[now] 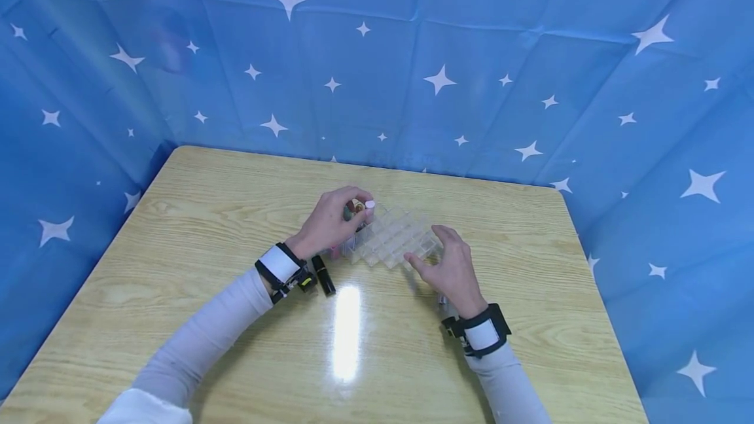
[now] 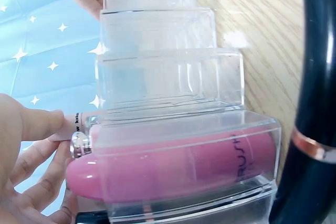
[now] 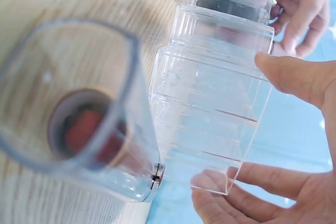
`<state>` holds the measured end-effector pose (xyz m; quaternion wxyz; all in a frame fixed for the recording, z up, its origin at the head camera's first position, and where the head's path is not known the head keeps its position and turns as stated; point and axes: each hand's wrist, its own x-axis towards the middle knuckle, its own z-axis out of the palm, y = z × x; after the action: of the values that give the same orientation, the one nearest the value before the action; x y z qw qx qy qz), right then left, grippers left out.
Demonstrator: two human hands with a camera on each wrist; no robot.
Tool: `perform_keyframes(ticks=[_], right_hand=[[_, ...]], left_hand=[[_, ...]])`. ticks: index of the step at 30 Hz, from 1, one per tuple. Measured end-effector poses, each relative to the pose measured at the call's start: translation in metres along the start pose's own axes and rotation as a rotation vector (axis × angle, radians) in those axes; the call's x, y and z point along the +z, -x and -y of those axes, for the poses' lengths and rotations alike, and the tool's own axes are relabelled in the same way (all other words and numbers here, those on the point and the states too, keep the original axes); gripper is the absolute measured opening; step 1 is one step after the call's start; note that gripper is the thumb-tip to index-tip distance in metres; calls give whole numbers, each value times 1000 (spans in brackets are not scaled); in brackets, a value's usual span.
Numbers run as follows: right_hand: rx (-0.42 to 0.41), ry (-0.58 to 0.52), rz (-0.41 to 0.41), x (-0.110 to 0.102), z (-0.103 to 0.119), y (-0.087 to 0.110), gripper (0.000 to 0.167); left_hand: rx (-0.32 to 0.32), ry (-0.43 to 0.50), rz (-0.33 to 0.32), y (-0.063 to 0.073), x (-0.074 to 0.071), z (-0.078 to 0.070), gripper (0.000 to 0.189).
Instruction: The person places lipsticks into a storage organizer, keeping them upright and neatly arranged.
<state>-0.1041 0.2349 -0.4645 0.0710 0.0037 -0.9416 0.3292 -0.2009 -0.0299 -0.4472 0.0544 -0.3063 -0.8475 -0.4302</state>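
A clear stepped organizer (image 1: 391, 237) with several compartments stands on the table between both hands. My left hand (image 1: 324, 221) pinches a pale, white-capped cosmetic tube (image 1: 370, 205) between thumb and fingers at the organizer's left part; in the left wrist view, printing shows on this tube (image 2: 72, 124). A glossy pink tube (image 2: 173, 166) with dark lettering lies in a compartment below that hand. My right hand (image 1: 453, 273) grips the organizer's right end, thumb on one edge and fingers round the opposite one, as the right wrist view shows on the clear walls (image 3: 210, 103).
A black tube (image 1: 323, 275) with a copper band lies on the table (image 1: 265, 358) beside the left wrist. Near the right wrist is a clear rounded container (image 3: 134, 72) with something red inside. Behind the table hangs a blue star-patterned curtain (image 1: 383, 103).
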Motion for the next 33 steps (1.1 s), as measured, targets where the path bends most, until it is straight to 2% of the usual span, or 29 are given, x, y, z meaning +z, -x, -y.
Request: perform_keyframes(ticks=[10, 17, 24, 28, 33], right_hand=[[-5, 1, -1, -1, 0, 1, 86], [6, -2, 7, 0, -2, 0, 86], [11, -5, 23, 2, 0, 1, 87], [0, 3, 28, 1, 1, 1, 87], [-27, 31, 25, -2, 2, 1, 85]], left_hand=[[-51, -167, 45, 2, 1, -6, 22], [-63, -207, 36, 3, 2, -9, 18], [-61, -191, 31, 6, -1, -10, 23], [-54, -161, 8, 6, -7, -15, 26], [-1, -137, -35, 8, -16, -26, 18]])
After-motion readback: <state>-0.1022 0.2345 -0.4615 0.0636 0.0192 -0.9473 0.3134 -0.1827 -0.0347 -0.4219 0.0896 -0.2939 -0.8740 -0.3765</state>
